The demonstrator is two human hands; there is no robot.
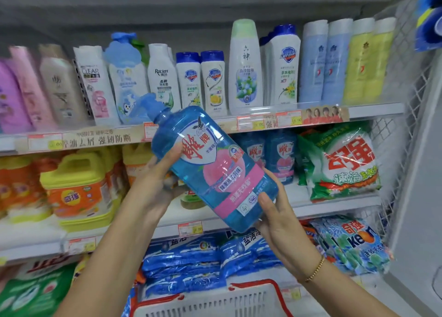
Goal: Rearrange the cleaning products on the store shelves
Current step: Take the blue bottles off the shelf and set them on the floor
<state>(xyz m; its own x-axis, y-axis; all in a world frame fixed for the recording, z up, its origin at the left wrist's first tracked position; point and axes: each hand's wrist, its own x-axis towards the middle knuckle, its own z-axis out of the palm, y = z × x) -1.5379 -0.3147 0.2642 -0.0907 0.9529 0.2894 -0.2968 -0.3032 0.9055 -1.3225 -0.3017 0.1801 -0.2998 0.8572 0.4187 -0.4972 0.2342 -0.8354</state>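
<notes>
Store shelving (378, 109), stocked. Item: blue dish-soap bottle (212, 173), tilted, left grip (157, 182) and right grip (279, 218) both clamped on it. Identical matching bottles (279, 156) just behind right grip; advise standing it upright beside them, label outward.

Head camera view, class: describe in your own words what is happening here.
A person holds a blue pump bottle in both hands, tilted, in front of store shelves. The left hand grips its upper body; the right hand cups its base. Matching blue bottles stand on the middle shelf behind it, beside a green detergent bag.
</notes>
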